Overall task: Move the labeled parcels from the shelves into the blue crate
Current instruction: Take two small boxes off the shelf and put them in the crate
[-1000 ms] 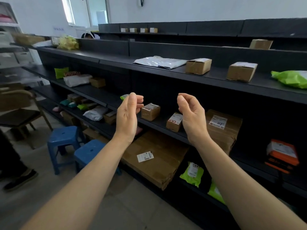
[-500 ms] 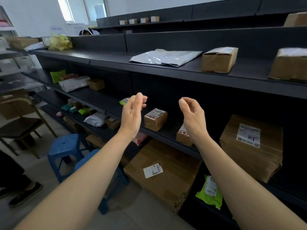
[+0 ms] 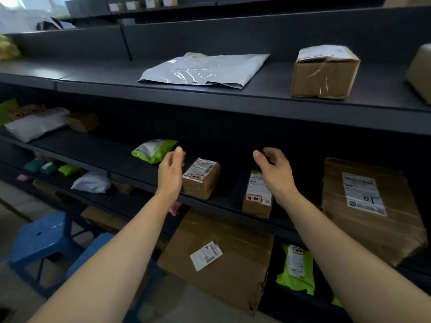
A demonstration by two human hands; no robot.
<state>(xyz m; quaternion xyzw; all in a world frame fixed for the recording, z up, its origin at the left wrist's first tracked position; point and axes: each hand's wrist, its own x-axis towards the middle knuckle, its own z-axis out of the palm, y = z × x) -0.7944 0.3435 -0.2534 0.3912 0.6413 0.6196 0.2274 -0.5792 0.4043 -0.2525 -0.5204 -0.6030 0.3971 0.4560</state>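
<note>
1. Both arms reach toward the dark shelving, and both hands are empty.
2. The left hand (image 3: 171, 173) is loosely cupped, fingers apart, just left of a small brown parcel (image 3: 202, 178) standing on the middle shelf (image 3: 144, 170); whether it touches the box I cannot tell.
3. The right hand (image 3: 275, 173) is curled but holds nothing, hovering above a narrow labeled box (image 3: 256, 197) on the same shelf.
4. To the right leans a large carton (image 3: 370, 206).
5. On the upper shelf, farther back, lie a grey mailer (image 3: 205, 68) and a taped box (image 3: 325, 71).
6. Two blue stools (image 3: 39, 238) stand near left.
</note>
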